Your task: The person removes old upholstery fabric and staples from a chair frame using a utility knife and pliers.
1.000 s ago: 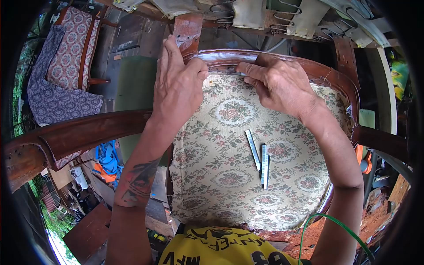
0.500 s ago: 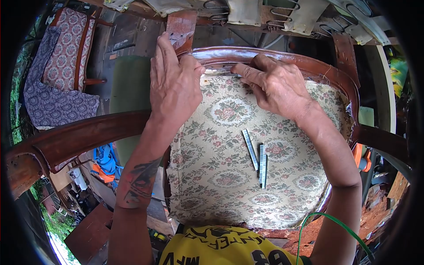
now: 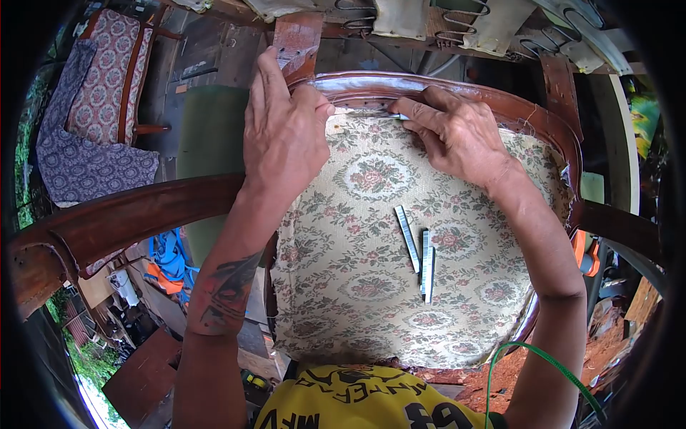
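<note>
Cream fabric (image 3: pixel 371 250) with a woven pattern of roses and leaves is spread across the curved wooden frame (image 3: pixel 429 87) of a chair, in the middle of the view. Its top edge is met by both hands, just below the top rail.

By the right hand (image 3: pixel 461 132), a small pale strip (image 3: pixel 403 116) is pinched between thumb and bent fingers, and is held close to the fabric's edge. The left hand (image 3: pixel 286 146) is placed at the upper left corner of the fabric; its thumb and forefinger are bent in close to the edge, while other fingers are raised beside a reddish wooden post (image 3: pixel 299 39). Whether cloth is gripped by them cannot be told.

Lower down, metal staple strips (image 3: pixel 427 264) are laid on the fabric, between the forearms, with one slanted (image 3: pixel 407 239) just to the left of the rest.

Beyond the top rail, wavy springs (image 3: pixel 457 30) and pale webbing (image 3: pixel 399 18) are seen. A green cushion (image 3: pixel 209 136) is partly hidden by the left arm, and farther left a chair with red floral covering (image 3: pixel 107 71) is partly draped with grey patterned cloth (image 3: pixel 100 168). At the bottom, a yellow shirt (image 3: pixel 364 400) is worn, and a green cord (image 3: pixel 547 352) is looped beside the right forearm.
</note>
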Available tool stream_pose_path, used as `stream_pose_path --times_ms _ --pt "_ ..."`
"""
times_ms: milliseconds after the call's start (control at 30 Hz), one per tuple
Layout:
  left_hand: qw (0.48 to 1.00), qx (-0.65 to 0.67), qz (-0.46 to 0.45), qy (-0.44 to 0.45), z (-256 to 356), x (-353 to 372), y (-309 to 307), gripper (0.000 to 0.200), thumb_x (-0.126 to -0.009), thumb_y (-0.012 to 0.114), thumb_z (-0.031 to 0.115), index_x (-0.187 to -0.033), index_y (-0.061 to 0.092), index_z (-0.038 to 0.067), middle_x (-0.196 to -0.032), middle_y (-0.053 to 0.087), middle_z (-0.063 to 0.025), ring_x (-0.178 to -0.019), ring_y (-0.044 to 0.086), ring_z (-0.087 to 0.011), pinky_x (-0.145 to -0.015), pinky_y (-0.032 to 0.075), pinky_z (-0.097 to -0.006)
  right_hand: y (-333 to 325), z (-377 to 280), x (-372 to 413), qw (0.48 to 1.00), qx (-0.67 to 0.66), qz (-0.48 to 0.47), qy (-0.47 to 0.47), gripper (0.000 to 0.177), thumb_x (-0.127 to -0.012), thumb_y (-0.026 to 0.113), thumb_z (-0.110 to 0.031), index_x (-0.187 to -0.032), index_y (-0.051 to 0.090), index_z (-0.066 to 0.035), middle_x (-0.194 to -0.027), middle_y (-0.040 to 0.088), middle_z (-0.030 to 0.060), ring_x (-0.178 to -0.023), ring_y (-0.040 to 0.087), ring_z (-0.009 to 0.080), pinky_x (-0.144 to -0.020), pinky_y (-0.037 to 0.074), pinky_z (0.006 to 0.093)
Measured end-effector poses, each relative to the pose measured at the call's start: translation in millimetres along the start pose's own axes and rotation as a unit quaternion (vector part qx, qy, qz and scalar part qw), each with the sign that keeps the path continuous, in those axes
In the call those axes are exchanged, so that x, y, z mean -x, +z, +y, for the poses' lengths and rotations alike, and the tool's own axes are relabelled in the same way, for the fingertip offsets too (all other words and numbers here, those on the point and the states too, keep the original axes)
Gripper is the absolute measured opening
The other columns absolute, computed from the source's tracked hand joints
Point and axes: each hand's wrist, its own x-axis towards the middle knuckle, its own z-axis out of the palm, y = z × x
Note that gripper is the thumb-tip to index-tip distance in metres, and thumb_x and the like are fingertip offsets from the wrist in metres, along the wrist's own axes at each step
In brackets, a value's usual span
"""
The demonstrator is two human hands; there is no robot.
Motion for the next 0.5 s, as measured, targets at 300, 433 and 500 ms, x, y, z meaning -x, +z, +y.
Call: stream_pose_path --times_ms 300,433,500 --pt "1.000 0.007 0.018 0.007 -4.1 1.8 1.3 0.016 -0.097 0.075 0.018 -0.101 0.071 0.003 -0.158 0.039 -0.0327 -0.136 0.053 -0.0533 -0.105 0.052 -0.0579 2.2 3.8 -0.3 1.000 -0.015 -0.007 0.009 0.051 -0.090 0.073 -0.016 -0.140 0.071 -0.027 -0.122 0.075 0.0110 -0.097 0.078 0.0318 -0.082 0.065 0.0463" --pt "0.999 0.006 0.030 0.012 -7.6 3.2 1.6 0.016 -0.097 0.075 0.018 -0.100 0.071 0.003 -0.158 0.039 -0.0323 -0.135 0.053 -0.0532 -0.105 0.052 -0.0576 1.8 4.1 0.1 1.000 -0.020 -0.008 0.020 0.049 -0.089 0.074 -0.015 -0.137 0.073 -0.026 -0.123 0.075 0.0104 -0.096 0.078 0.0320 -0.082 0.064 0.0467" --pt "1.000 0.009 0.024 0.016 -5.6 2.2 1.9 0.016 -0.097 0.075 0.018 -0.100 0.071 0.003 -0.159 0.039 -0.0321 -0.135 0.053 -0.0525 -0.105 0.052 -0.0574 0.6 4.3 0.2 1.000 -0.021 -0.002 0.018 0.048 -0.089 0.074 -0.014 -0.136 0.074 -0.026 -0.123 0.075 0.0106 -0.096 0.078 0.0319 -0.082 0.064 0.0467"
